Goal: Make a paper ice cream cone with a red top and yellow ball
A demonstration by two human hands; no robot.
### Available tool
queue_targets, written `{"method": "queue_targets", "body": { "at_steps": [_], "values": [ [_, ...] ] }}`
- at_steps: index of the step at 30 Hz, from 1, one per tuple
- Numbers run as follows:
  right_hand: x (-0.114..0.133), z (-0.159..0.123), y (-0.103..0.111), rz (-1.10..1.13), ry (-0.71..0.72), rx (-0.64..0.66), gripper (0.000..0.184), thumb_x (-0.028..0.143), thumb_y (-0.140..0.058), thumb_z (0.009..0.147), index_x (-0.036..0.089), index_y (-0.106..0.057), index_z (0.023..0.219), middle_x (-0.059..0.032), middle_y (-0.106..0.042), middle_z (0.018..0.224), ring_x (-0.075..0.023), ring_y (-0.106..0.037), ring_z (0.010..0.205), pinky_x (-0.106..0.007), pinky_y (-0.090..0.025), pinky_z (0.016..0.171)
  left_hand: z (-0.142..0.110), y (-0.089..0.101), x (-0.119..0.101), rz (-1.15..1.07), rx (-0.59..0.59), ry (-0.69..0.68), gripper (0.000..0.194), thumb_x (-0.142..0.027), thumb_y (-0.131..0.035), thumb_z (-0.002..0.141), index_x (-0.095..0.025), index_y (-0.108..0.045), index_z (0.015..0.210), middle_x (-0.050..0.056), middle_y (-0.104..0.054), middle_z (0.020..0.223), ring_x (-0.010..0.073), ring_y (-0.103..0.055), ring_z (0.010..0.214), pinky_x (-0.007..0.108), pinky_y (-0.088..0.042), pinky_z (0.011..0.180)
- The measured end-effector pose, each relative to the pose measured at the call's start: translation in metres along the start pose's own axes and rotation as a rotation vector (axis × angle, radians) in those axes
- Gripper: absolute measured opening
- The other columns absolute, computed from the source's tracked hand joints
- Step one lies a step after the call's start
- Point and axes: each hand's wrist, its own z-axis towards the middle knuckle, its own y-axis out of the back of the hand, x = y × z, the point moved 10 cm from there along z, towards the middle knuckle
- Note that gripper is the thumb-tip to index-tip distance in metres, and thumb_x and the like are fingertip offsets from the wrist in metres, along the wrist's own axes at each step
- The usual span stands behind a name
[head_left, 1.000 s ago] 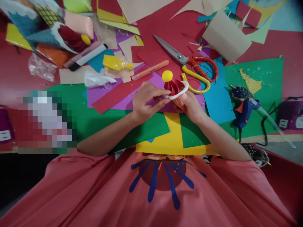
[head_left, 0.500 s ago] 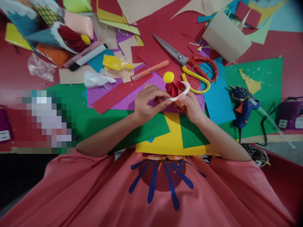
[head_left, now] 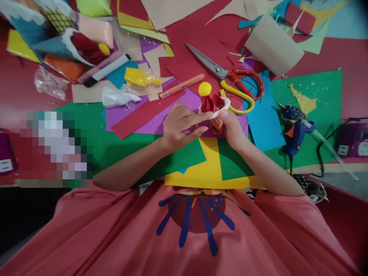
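My right hand (head_left: 235,129) is closed on a small paper ice cream cone (head_left: 217,123), thumb near its white wavy rim (head_left: 225,105). The cone is orange with a lattice pattern. Out of its top rises a red pleated paper swirl (head_left: 207,102), tipped with a yellow ball (head_left: 205,89). My left hand (head_left: 179,124) comes in from the other side, its fingers apart. The index finger lies straight along the front of the white rim and touches it.
Scissors (head_left: 220,73) lie just beyond the cone, beside an orange marker (head_left: 181,86). At right, a blue glue gun (head_left: 297,134) rests on green paper (head_left: 324,96). Finished-looking paper cones (head_left: 54,46) and clay packets (head_left: 140,78) crowd the left. Coloured paper scraps cover the table.
My left hand's fingers have gone from a pinch at the rim to spread, with the index finger stretched along it. My right thumb has shifted slightly up along the rim.
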Motion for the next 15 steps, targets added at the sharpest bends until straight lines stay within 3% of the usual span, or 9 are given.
{"method": "queue_targets", "body": {
  "at_steps": [3, 7, 11, 15],
  "values": [
    [0.007, -0.002, 0.000, 0.088, 0.016, 0.001, 0.054, 0.079, -0.049, 0.083, 0.025, -0.053, 0.089, -0.0003, -0.054, 0.080, -0.0177, -0.057, 0.075, -0.034, -0.052, 0.070, 0.000, 0.000, -0.003, 0.022, -0.013, -0.025, 0.029, -0.035, -0.060, 0.096, -0.026, -0.065, 0.123, -0.005, -0.065, 0.069, 0.0099, -0.057, 0.059, 0.029, -0.044, 0.063],
    [0.018, -0.003, 0.000, 0.067, 0.055, 0.002, 0.057, 0.078, -0.054, 0.081, 0.025, -0.056, 0.102, -0.0015, -0.061, 0.092, -0.0193, -0.061, 0.090, -0.037, -0.055, 0.088, 0.001, -0.001, -0.001, 0.031, 0.001, 0.001, 0.026, -0.036, -0.056, 0.098, -0.027, -0.065, 0.121, -0.005, -0.066, 0.070, 0.0098, -0.059, 0.061, 0.028, -0.045, 0.063],
    [0.024, -0.003, -0.001, -0.016, 0.092, 0.009, 0.058, 0.072, -0.061, 0.080, 0.025, -0.054, 0.113, -0.0021, -0.063, 0.099, -0.0206, -0.062, 0.097, -0.041, -0.056, 0.094, 0.001, 0.002, 0.002, -0.013, -0.011, 0.038, 0.037, -0.036, -0.048, 0.101, -0.031, -0.057, 0.137, -0.006, -0.062, 0.067, 0.0111, -0.056, 0.056, 0.030, -0.045, 0.062],
    [0.027, -0.003, 0.001, -0.138, 0.171, -0.022, 0.051, 0.065, -0.065, 0.082, 0.025, -0.053, 0.113, -0.0031, -0.062, 0.100, -0.0221, -0.061, 0.097, -0.044, -0.056, 0.093, 0.000, 0.001, 0.003, 0.035, 0.006, 0.018, 0.045, -0.041, -0.048, 0.100, -0.040, -0.047, 0.145, -0.005, -0.060, 0.066, 0.0131, -0.058, 0.060, 0.030, -0.043, 0.061]
  ]
}}
